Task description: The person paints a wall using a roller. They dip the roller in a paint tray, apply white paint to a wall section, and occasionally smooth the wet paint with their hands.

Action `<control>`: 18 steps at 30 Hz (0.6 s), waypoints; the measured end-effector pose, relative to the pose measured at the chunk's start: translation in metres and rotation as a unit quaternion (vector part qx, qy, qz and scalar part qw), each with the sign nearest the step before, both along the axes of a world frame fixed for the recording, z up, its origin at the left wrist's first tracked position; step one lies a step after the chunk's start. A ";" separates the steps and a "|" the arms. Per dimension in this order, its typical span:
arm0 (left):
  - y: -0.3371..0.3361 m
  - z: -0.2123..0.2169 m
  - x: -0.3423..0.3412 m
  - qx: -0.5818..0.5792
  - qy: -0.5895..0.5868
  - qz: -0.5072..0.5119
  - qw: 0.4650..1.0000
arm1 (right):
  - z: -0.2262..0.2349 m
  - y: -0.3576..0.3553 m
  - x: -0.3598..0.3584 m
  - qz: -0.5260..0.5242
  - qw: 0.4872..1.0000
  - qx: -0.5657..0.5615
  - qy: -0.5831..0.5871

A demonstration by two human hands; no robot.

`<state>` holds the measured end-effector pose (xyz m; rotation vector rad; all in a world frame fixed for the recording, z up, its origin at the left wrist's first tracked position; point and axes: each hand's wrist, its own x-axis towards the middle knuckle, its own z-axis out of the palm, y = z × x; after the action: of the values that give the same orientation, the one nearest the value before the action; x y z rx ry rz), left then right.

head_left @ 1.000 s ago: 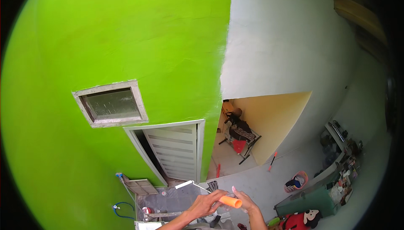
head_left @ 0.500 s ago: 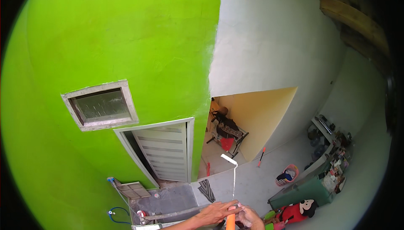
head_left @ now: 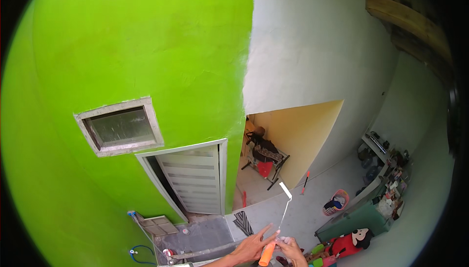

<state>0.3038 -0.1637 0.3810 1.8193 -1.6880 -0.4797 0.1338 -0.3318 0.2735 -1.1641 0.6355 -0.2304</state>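
Note:
A paint roller (head_left: pixel 285 190) with a white sleeve, a thin pale wire frame and an orange handle (head_left: pixel 267 255) stands tilted between my hands. My left hand (head_left: pixel 250 248) comes from the lower left, its fingers around the top of the handle where the wire enters; one fingertip sticks out apart. Close on the other side, my right hand (head_left: pixel 293 252) is curled, thumb and fingertips pinched together beside the handle. What that pinch holds is too small to make out.
A green wall (head_left: pixel 195 47) meets a whitish wall (head_left: pixel 312 47). A louvred door (head_left: pixel 190 179) and small window (head_left: pixel 119 128) lie left. Beyond an opening stands a cluttered metal frame (head_left: pixel 266 157). At right are a laundry basket (head_left: pixel 335 202), green cabinet (head_left: pixel 359 223) and red plush toy (head_left: pixel 342 246).
The roller's sleeve has swung to the right and slightly down, and the handle now leans. My left fingers have spread more. Both hands stay close together.

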 end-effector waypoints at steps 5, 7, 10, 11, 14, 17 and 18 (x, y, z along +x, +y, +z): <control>0.021 -0.058 -0.008 -0.140 0.208 0.140 0.958 | 0.066 0.012 0.030 0.036 0.997 -0.065 -0.037; 0.021 -0.057 -0.003 -0.111 0.227 0.176 0.951 | 0.073 0.008 0.035 0.033 0.992 -0.107 -0.050; 0.011 -0.040 0.012 0.094 0.391 0.058 0.914 | 0.090 0.005 0.051 0.024 0.991 -0.124 -0.049; 0.010 -0.040 0.012 0.080 0.413 0.059 0.905 | 0.093 0.002 0.057 0.017 0.987 -0.150 -0.055; 0.003 -0.045 0.013 0.054 0.443 0.050 0.894 | 0.101 -0.009 0.068 0.014 0.977 -0.199 -0.070; -0.009 -0.048 0.018 0.019 0.442 0.050 0.895 | 0.110 -0.019 0.080 0.026 0.960 -0.262 -0.094; -0.012 -0.047 0.019 -0.005 0.435 0.061 0.899 | 0.112 -0.020 0.084 0.033 0.947 -0.300 -0.108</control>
<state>0.3228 -0.1754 0.3341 1.3536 -0.9416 -1.0339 0.2183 -0.3522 0.3860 -1.7142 0.3333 -0.5107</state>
